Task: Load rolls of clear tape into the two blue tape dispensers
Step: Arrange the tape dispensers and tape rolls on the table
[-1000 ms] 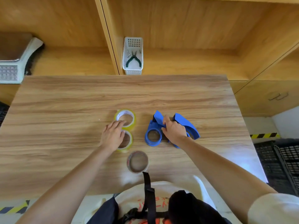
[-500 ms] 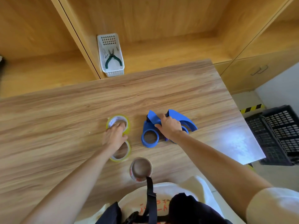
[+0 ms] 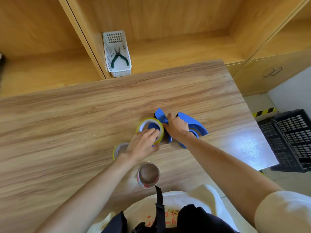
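Two blue tape dispensers lie side by side on the wooden table [image 3: 67, 125]. My right hand [image 3: 176, 127] grips the near dispenser [image 3: 160, 116] at its top. The second dispenser [image 3: 193, 122] sits just to its right. My left hand [image 3: 143, 144] holds a yellow-cored clear tape roll [image 3: 143, 124] over the near dispenser's blue hub, which shows through the roll's hole. Another yellow-cored clear roll [image 3: 118, 148] lies flat on the table, partly hidden under my left wrist. A third roll with a brown core [image 3: 148, 174] stands near the table's front edge.
A white basket [image 3: 117, 52] holding green-handled pliers sits on the shelf behind the table. Black plastic crates [image 3: 289, 138] stand on the floor to the right. Wooden cabinets rise at the back and right.
My left hand picked up the farther yellow-cored roll and carried it right, onto the near dispenser's hub. My right hand stayed on that dispenser. The camera view shifted.
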The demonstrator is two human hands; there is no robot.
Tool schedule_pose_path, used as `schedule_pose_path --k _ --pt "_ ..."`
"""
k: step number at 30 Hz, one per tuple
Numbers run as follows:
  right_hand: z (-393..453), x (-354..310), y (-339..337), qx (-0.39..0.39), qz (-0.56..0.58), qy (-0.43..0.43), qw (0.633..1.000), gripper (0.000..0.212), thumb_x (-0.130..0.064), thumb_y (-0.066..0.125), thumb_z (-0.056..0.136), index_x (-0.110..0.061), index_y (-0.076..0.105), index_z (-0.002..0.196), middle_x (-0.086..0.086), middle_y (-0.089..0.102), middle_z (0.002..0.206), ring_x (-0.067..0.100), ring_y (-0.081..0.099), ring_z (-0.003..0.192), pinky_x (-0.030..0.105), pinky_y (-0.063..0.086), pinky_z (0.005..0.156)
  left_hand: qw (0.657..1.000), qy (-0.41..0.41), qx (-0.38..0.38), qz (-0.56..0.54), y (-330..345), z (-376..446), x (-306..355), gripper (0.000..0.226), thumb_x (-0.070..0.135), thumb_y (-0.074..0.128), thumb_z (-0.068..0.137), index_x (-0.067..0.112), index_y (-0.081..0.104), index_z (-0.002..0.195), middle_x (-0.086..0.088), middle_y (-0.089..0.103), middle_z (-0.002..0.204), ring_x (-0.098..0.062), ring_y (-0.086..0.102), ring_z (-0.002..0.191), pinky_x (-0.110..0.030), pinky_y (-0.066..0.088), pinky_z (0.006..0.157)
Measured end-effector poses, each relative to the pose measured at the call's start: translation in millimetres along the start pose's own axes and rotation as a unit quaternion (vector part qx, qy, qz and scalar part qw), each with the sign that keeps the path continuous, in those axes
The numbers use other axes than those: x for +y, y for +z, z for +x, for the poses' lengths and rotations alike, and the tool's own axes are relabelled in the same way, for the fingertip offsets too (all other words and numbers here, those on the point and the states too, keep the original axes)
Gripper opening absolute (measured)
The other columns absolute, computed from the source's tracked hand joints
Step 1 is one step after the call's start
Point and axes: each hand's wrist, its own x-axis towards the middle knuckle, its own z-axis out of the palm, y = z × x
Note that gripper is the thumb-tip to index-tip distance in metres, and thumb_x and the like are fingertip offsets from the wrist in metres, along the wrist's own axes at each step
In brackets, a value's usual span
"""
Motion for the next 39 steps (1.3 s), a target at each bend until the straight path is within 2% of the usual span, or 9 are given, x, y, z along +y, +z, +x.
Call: schedule_pose_path --k 9,16,22,24,27,30,32,36,39 --pt "-2.2 1.3 0.8 -0.009 0.019 -0.010 1.000 0.041 -0.041 0.047 0.099 -0.008 0.042 0.125 0.018 0.064 0.112 0.038 0.063 0.102 0.041 0.042 0.072 0.996 -0.039 -0.077 0.018 18.4 8.3 13.4 0.027 0.028 0.060 0.092 0.012 0.055 0.112 -0.003 0.063 0.110 -0.026 0.065 0.101 -0.036 0.043 0.063" --pt "-1.7 0.7 1.9 -0.018 0.025 -0.017 0.999 0.041 -0.039 0.046 0.100 -0.008 0.041 0.127 0.018 0.063 0.112 0.038 0.063 0.101 0.041 0.043 0.070 0.994 -0.058 -0.094 -0.023 22.5 9.6 9.3 0.035 0.038 0.066 0.088 0.013 0.054 0.110 -0.001 0.062 0.107 -0.025 0.064 0.098 -0.034 0.040 0.061" --pt "0.2 9.1 -2.5 -0.040 0.054 -0.020 0.998 0.036 -0.039 0.045 0.100 -0.011 0.047 0.122 0.015 0.065 0.105 0.035 0.064 0.097 0.039 0.046 0.070 0.995 -0.065 0.045 -0.065 15.8 -15.4 -26.4 0.018 0.036 0.064 0.091 0.021 0.062 0.101 0.007 0.063 0.095 -0.016 0.059 0.090 -0.031 0.046 0.068" --pt "-0.1 14.1 -4.6 -0.041 0.071 -0.026 0.996 0.031 -0.037 0.044 0.101 -0.014 0.051 0.121 0.014 0.068 0.101 0.033 0.065 0.094 0.039 0.049 0.074 0.992 -0.084 0.050 -0.081 10.9 -22.5 -50.6 0.017 0.035 0.064 0.090 0.021 0.062 0.100 0.007 0.062 0.091 -0.016 0.057 0.086 -0.034 0.048 0.072" --pt "-0.4 22.8 -4.5 -0.031 0.080 -0.039 0.996 0.025 -0.035 0.040 0.101 -0.023 0.050 0.121 0.012 0.068 0.100 0.031 0.064 0.090 0.042 0.053 0.077 0.990 -0.111 -0.043 -0.078 4.4 -28.2 -84.5 0.024 0.038 0.069 0.084 0.022 0.066 0.101 0.005 0.065 0.099 -0.021 0.056 0.098 -0.043 0.048 0.085" --pt "-2.3 32.0 -5.0 -0.005 0.085 -0.063 0.994 0.029 -0.029 0.035 0.103 -0.030 0.049 0.128 0.009 0.067 0.097 0.028 0.061 0.080 0.037 0.048 0.066 0.972 -0.125 -0.199 -0.022 1.4 -29.6 -101.0 0.036 0.031 0.073 0.083 0.026 0.066 0.118 0.005 0.064 0.123 -0.023 0.052 0.120 -0.038 0.039 0.099" --pt "-5.9 37.4 -6.6 0.007 0.096 -0.083 0.992 0.039 -0.018 0.034 0.101 -0.033 0.049 0.134 0.006 0.066 0.097 0.024 0.060 0.078 0.035 0.045 0.062 0.961 -0.147 -0.235 0.014 6.0 -32.0 -103.3 0.041 0.018 0.073 0.084 0.028 0.063 0.122 0.005 0.062 0.128 -0.022 0.053 0.123 -0.034 0.038 0.097" --pt "-12.6 52.2 -7.3 0.025 0.090 -0.105 0.990 0.063 0.003 0.036 0.091 -0.034 0.048 0.140 0.000 0.060 0.109 0.020 0.060 0.088 0.031 0.042 0.060 0.969 -0.202 -0.139 0.029 13.8 -39.2 -91.8 0.030 0.013 0.065 0.089 0.029 0.067 0.114 0.006 0.066 0.124 -0.021 0.058 0.119 -0.033 0.040 0.096" --pt "-12.3 68.9 -6.9 0.048 0.086 -0.110 0.989 0.063 0.004 0.035 0.091 -0.034 0.052 0.138 0.002 0.058 0.119 0.022 0.062 0.103 0.033 0.045 0.066 0.966 -0.230 -0.104 0.049 8.0 -43.2 -87.3 0.027 0.015 0.063 0.091 0.030 0.067 0.113 0.006 0.067 0.122 -0.024 0.060 0.116 -0.036 0.040 0.095"
